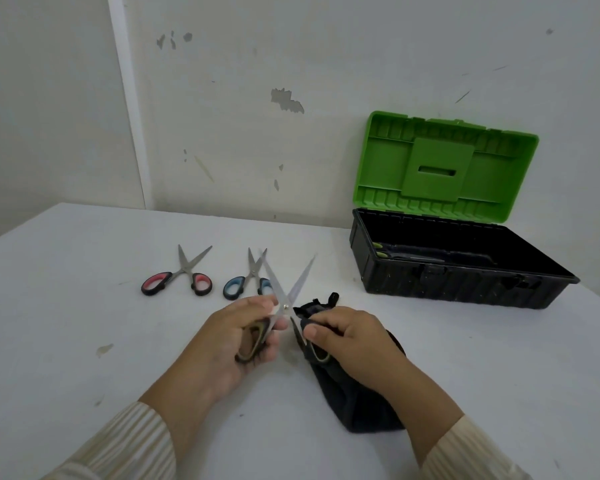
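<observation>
I hold the olive-handled scissors (285, 301) in the middle of the white table (84, 323), just in front of me. The blades are spread wide in an X, with the tips pointing to 11 and 1 o'clock. My left hand (243, 337) has its fingers curled round the left handle loop. My right hand (354, 341) pinches the right loop between thumb and fingers. A dark cloth (354, 400) lies under that hand and runs toward 5 o'clock. Its upper end bunches against my fingertips, though I cannot tell whether I grip it together with the handle. The blue-handled scissors (248, 278) lie flat at 11 o'clock, partly behind my raised blades. The red-handled scissors (184, 275) lie farther out at 10 o'clock. Both pairs are open. At 2 o'clock the black toolbox (458, 282) stands by the wall with its green lid (440, 168) tipped up.
</observation>
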The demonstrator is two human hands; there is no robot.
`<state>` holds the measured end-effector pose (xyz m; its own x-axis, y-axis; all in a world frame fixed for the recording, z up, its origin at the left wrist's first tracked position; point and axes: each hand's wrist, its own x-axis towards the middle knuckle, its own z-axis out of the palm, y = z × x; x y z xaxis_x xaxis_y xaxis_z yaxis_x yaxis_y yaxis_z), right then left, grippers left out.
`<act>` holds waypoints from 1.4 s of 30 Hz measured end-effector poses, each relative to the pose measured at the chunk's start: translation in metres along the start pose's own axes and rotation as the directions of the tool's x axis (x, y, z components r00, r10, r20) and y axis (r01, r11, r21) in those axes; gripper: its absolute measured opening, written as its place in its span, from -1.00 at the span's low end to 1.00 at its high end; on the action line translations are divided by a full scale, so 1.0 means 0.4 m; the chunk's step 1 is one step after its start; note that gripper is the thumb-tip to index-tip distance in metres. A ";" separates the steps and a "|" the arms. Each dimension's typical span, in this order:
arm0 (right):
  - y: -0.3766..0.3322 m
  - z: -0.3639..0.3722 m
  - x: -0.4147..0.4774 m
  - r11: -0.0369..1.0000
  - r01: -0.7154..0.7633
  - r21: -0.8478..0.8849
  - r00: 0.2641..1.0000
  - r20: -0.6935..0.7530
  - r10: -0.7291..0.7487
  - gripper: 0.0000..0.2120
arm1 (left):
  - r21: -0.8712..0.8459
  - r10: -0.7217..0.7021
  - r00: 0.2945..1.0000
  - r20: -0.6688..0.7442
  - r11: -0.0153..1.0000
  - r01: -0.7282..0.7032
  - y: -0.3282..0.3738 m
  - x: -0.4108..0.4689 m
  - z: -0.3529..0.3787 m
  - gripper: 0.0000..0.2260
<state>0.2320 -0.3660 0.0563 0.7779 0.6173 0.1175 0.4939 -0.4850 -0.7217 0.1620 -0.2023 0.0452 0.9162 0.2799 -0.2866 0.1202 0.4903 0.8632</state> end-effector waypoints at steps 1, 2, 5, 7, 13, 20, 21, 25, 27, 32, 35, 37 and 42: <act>0.002 0.003 0.001 0.995 -0.046 0.089 0.998 -0.048 0.050 -0.87 | -0.138 -0.020 0.999 0.031 0.990 0.025 0.001 0.001 -0.002 -0.83; 0.003 0.008 0.003 0.980 -0.084 0.179 0.991 -0.088 0.101 -0.87 | -0.256 -0.022 0.997 0.070 0.966 0.039 0.001 0.004 -0.003 -0.76; -0.001 0.024 0.006 0.924 -0.120 0.362 0.972 -0.147 0.184 -0.85 | -0.413 0.033 0.991 0.132 0.911 0.024 -0.025 0.004 0.012 -0.75; -0.004 0.033 0.004 0.931 -0.095 0.352 0.978 -0.140 0.153 -0.86 | -0.407 0.062 0.995 0.084 0.913 -0.022 -0.050 0.003 0.030 -0.74; -0.008 0.048 -0.003 0.991 0.014 0.136 1.000 0.025 -0.018 -0.88 | -0.284 0.036 0.996 -0.080 0.957 -0.057 -0.060 0.011 0.034 -0.81; 0.049 -0.034 0.026 0.769 -0.190 0.611 0.924 -0.152 0.350 -0.84 | -0.108 0.105 0.964 -0.246 0.985 -0.135 -0.017 0.001 0.024 -0.79; 0.059 -0.049 0.029 0.739 -0.165 0.653 0.901 -0.205 0.383 -0.82 | -0.050 0.109 0.965 -0.238 0.991 -0.125 -0.016 -0.004 0.028 -0.79; 0.061 -0.084 0.021 0.892 0.008 0.451 0.806 -0.532 0.261 -0.76 | 0.310 0.218 0.957 -0.191 0.939 -0.152 -0.034 -0.005 0.039 -0.82; 0.026 -0.065 0.008 0.983 0.100 0.152 0.801 -0.599 0.011 -0.78 | 0.472 0.282 0.946 -0.160 0.863 -0.178 -0.047 -0.001 0.040 -0.80; -0.009 0.047 0.015 0.907 0.314 -0.282 0.905 -0.202 -0.376 -0.86 | 0.602 0.385 0.920 -0.070 0.752 -0.269 -0.053 -0.013 0.049 -0.72; -0.002 0.022 0.035 0.950 0.190 -0.248 0.914 -0.309 -0.263 -0.87 | 0.586 0.353 0.933 -0.067 0.771 -0.250 -0.050 -0.013 0.050 -0.75; -0.008 0.026 0.028 0.947 0.201 -0.248 0.920 -0.284 -0.270 -0.87 | 0.564 0.338 0.939 -0.062 0.788 -0.247 -0.051 -0.015 0.052 -0.76; -0.005 0.019 0.033 0.952 0.204 -0.228 0.914 -0.305 -0.269 -0.87 | 0.517 0.324 0.942 -0.086 0.823 -0.236 -0.046 -0.024 0.052 -0.78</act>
<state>0.2383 -0.3523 0.0540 0.6965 0.5057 0.5091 0.7174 -0.4771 -0.5076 0.1591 -0.2313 0.0405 0.8694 0.4934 -0.0255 0.0799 -0.0895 0.9928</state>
